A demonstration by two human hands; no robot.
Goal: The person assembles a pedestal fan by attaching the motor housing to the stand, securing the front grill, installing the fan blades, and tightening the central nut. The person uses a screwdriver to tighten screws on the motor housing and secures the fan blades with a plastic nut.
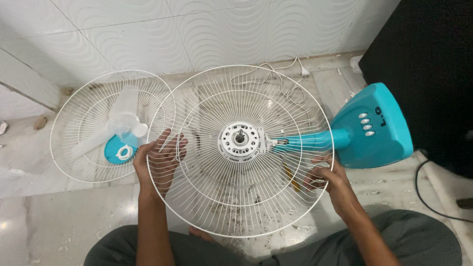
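Holding a white wire fan guard flat over the floor, both hands grip its rim. Left hand sits under the wires at the guard's left edge, fingers spread and curled up through the grille. Right hand is at the right edge, fingers closed around the outer ring. Guard is mounted on the fan's white motor hub, a short shaft sticking up at the centre. Teal neck runs from the hub to the right, into the teal base lying tipped on its side, with a row of pale push buttons on it.

Just left of the held guard, a second white wire guard lies on the floor, rims overlapping in view near the left hand. Inside it rests a translucent white fan blade and a teal round cap.

White power cord is coiled loosely behind the guard, near the white patterned wall tiles. Dark dirt specks are scattered on the marble floor under the guard. Black cabinet stands at right, a black cable beside it. Person's knees in dark grey trousers fill the bottom edge.
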